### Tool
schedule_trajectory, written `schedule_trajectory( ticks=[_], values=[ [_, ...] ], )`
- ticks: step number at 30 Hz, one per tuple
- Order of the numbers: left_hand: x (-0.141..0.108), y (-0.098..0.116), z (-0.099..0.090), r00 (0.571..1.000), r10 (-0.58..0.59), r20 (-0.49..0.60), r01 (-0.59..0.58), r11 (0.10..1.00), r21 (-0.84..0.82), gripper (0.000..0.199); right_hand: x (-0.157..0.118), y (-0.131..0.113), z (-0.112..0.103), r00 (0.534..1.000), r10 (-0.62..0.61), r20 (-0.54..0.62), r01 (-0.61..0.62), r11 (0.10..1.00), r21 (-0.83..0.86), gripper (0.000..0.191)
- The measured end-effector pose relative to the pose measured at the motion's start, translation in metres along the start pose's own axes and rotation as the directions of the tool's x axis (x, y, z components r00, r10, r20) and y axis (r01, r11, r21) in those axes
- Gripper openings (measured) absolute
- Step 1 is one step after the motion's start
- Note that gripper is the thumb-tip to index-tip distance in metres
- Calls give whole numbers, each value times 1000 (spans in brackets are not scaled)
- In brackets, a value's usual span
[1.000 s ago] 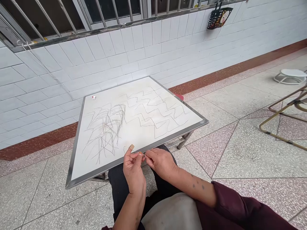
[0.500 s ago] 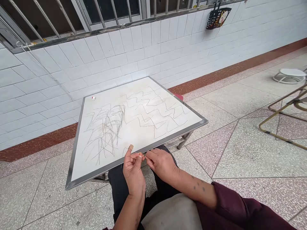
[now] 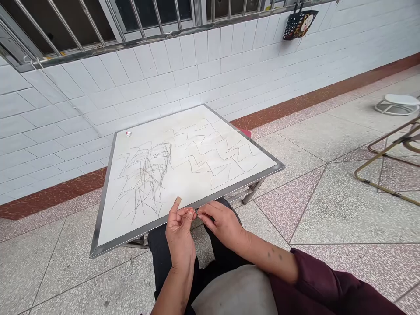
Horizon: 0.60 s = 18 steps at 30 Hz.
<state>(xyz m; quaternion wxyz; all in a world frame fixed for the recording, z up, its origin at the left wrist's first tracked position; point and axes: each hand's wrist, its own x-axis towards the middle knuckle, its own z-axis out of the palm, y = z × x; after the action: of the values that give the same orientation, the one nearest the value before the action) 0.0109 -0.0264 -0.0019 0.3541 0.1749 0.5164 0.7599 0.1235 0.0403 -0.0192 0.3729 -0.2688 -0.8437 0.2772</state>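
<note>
The left hand (image 3: 180, 238) has its thumb and a finger pinched together on a thin wire (image 3: 196, 212), and the right hand (image 3: 224, 223), just beside it, is also closed on the wire with thumb and finger; only a short bit shows between the fingertips. A raised finger of the left hand wears a band of tan tape (image 3: 178, 200). The wire is held at the near edge of a white table (image 3: 185, 188) with a grey metal rim, above the person's dark trousers (image 3: 160, 260). On the table, a loose tangle of dark wires (image 3: 146, 168) lies to the left, and bent, zigzag wires (image 3: 213, 151) lie spread out to the right. A small white and red object (image 3: 128, 134) sits near the far left corner, too small to make out. Behind stands a white tiled wall (image 3: 210, 74), with a black basket (image 3: 299, 25) hanging below the barred window; a white stool (image 3: 398, 101) is on the floor at right.
</note>
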Motion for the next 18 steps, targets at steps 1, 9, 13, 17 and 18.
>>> schedule_trajectory(
  ticks=[1, 9, 13, 17, 18],
  values=[
    [0, -1, 0, 1000, -3, 5, 4, 1000, -4, 64, 0, -1, 0, 1000, 6, -2, -6, 1000, 4, 9],
    [-3, 0, -1, 998, -56, 18, 56, 998, 10, 65, -1, -3, -3, 999, 44, 9, -44, 995, 85, 14],
    [-4, 0, -2, 997, -59, 39, 56, 997, 60, 64, -2, -3, -3, 999, 43, 16, -45, 992, 115, 14],
    [-5, 0, -2, 997, -59, 47, 53, 991, 122, 62, -2, -4, -3, 998, 61, 26, -64, 988, 141, 13],
    [-5, 0, -3, 997, -62, 49, 55, 991, 125, 63, -2, -5, -3, 997, 74, 24, -77, 985, 153, 13]
  ],
)
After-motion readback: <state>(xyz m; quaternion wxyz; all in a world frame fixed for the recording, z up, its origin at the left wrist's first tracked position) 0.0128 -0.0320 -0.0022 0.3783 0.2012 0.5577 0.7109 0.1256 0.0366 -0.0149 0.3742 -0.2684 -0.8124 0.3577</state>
